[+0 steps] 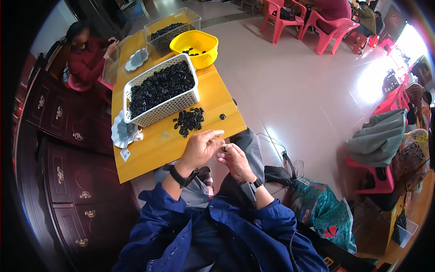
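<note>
Left hand: the left hand sits at the near edge of the yellow wooden table, fingers curled narrow, forefinger stretched toward the right hand; cannot tell if anything is pinched in it.
Right hand: the right hand is just beside the left, off the table edge above the lap, fingertips closed on a small black ring-shaped part.
Held part: it sits between the two hands, touching the right fingertips, close to the left forefinger.
Loose pile: a heap of small black rubber rings lies on the table just beyond the left hand; one single black ring lies apart to its right.
Basket: a white slotted plastic basket full of black rings stands behind the pile.
Bowl: a yellow plastic bowl with a few black rings stands farther back.
Bin: a clear plastic bin with black rings stands at the far end.
Wrists: dark bands on both wrists, blue jacket sleeves.
Other person: someone in a red top sits at the far left side of the table.
</note>
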A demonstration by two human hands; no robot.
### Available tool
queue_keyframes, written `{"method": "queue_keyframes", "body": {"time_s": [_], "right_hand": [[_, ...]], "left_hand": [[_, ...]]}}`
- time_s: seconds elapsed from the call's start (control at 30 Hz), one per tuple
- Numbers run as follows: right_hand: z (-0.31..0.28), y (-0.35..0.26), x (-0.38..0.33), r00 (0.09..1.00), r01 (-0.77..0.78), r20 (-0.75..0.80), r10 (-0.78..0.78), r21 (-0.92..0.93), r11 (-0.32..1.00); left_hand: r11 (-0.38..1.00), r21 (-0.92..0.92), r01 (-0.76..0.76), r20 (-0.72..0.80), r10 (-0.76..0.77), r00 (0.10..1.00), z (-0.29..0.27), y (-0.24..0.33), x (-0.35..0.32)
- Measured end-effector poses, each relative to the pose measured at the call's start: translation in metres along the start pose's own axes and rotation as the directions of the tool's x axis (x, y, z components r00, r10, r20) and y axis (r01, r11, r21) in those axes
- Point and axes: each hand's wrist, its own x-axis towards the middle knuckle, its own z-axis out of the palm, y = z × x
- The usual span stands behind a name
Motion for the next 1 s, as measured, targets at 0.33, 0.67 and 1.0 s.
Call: {"method": "queue_keyframes", "body": {"time_s": [0.33,0.67,1.0], "right_hand": [[-0.032,0.006,0.026,0.994,0.036,-0.102,-0.029,0.067,0.997],[-0.058,0.003,0.041,0.997,0.003,-0.071,0.025,0.374,0.927],[-0.077,0.003,0.038,0.973,0.227,0.092,-0.21,-0.252,0.941]], "left_hand": [[0.805,0.583,0.108,-0.109,-0.054,0.993,0.036,-0.049,0.069],[0.885,0.464,0.03,-0.001,-0.034,0.999,0.055,-0.046,0.045],[0.899,0.388,-0.203,0.132,0.164,0.978,0.09,-0.039,0.002]]}}
